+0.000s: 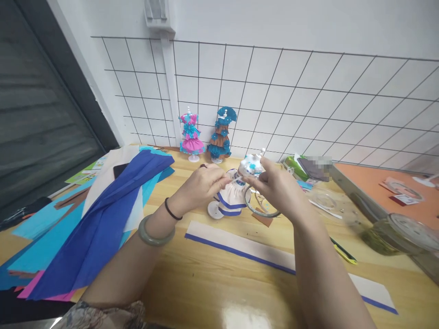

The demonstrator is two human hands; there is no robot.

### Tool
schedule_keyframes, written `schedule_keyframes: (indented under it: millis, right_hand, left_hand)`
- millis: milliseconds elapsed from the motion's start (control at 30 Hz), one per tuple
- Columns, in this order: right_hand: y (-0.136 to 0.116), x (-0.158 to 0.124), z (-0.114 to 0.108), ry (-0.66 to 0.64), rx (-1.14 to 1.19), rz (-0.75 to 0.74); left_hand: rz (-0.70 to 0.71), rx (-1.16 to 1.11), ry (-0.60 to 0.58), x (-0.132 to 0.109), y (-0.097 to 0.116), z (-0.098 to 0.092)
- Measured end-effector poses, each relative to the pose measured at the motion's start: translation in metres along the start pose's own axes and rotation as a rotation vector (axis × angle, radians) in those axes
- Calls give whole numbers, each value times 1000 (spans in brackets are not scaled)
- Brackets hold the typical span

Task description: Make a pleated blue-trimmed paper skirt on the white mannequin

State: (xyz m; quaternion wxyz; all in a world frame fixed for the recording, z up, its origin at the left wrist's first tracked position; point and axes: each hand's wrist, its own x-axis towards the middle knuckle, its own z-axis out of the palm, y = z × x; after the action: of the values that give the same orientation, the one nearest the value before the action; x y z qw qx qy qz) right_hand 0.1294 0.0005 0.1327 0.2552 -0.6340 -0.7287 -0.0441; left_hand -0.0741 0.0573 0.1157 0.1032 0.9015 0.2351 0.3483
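A miniature dress form [253, 165] lies tilted in front of me, its white top dotted with blue. Its cream paper skirt [233, 195] has blue edging, and its round white base [215, 210] points left toward the table. My right hand [276, 185] grips the form near its top. Below that hand's thumb hangs a narrow tape roll [263, 214], partly hidden by the fingers. My left hand [209, 183] pinches a thin pale strip of tape at the waist, close to my right thumb. A long cream paper strip [236, 242] with a blue edge lies nearer me, crossed by my right forearm.
Sheets of coloured crepe paper [113, 219] are piled at left. Two finished dress forms, one pink [192, 144] and one teal and brown [221, 137], stand by the wall grid. A yellow cutter [345, 253] and a large tape roll [394, 233] lie at right.
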Motion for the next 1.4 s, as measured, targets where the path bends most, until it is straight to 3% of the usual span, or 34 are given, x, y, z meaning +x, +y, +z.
schedule_keyframes:
  millis: [200, 333, 433, 533, 667, 833, 1000, 1167, 1400]
  right_hand:
    - [-1, 0, 0, -32, 8, 30]
    - [1, 0, 0, -38, 26, 44]
    - [1, 0, 0, -42, 29, 37]
    - [-2, 0, 2, -44, 10, 38]
    - [-9, -2, 5, -28, -10, 43]
    - [-16, -5, 7, -41, -8, 15]
    - [-16, -9, 2, -77, -18, 10]
    - [-16, -11, -7, -151, 69, 50]
    - [-21, -12, -10, -109, 140, -1]
  left_hand:
    - [121, -5, -104, -1, 17, 5]
    - [44, -299, -146, -3, 13, 4]
    - [-158, -502, -37, -3, 1, 7]
    - [-216, -395, 142, -2, -5, 17]
    - [-197, -243, 121, -2, -2, 33]
    - [-221, -372, 216, -4, 0, 45]
    - [-254, -581, 169, -2, -1, 37]
    - [-285, -518, 182, -3, -3, 31]
    - [-353, -728, 233, -1, -7, 32]
